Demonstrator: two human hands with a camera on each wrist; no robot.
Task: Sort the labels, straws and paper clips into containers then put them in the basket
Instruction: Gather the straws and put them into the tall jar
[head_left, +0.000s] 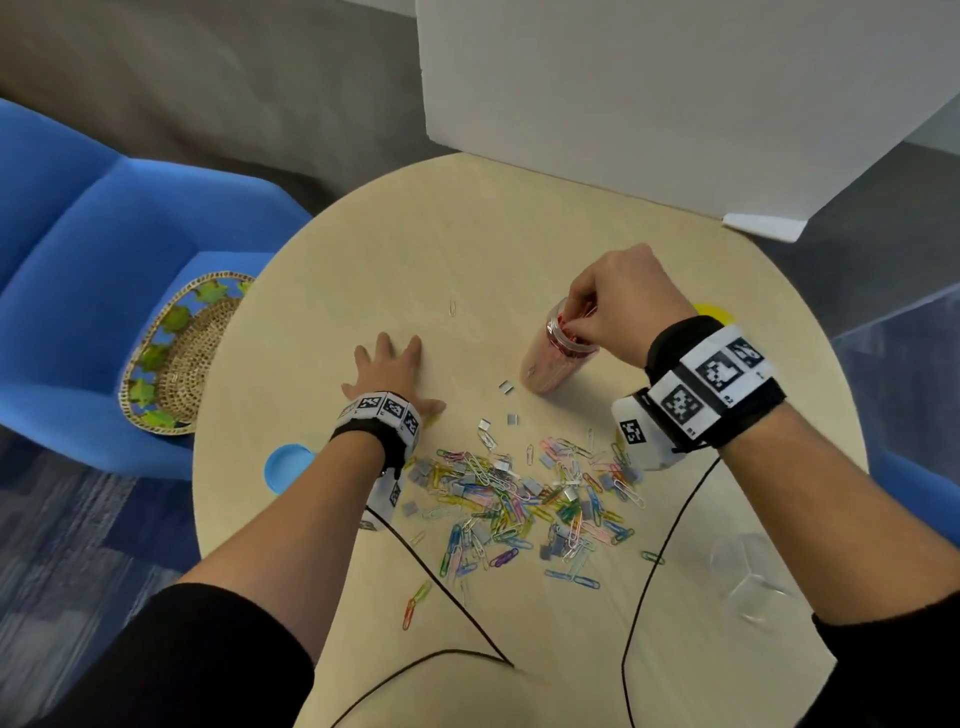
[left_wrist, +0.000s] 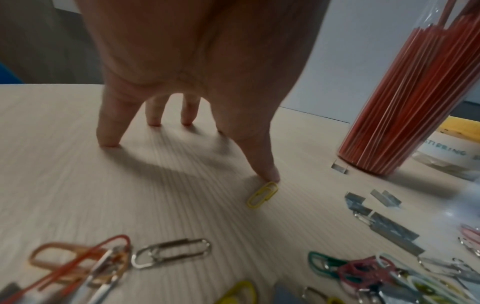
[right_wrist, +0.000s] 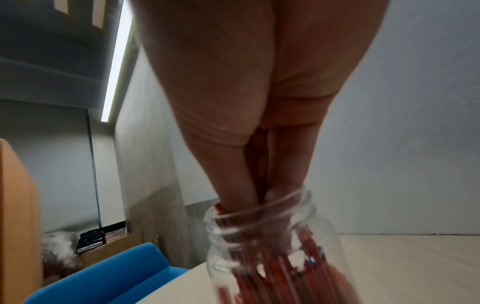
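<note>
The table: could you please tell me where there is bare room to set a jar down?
The table is bare between the white board and the straw jar, and beyond the left hand. Crowded: the paper clips near the person.

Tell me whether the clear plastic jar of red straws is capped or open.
Open: the clear plastic jar has no lid, and the right hand has its fingertips in the mouth, among the red straws.

Head looks down; wrists close, sharing straw jar (left_wrist: 405, 98).
</note>
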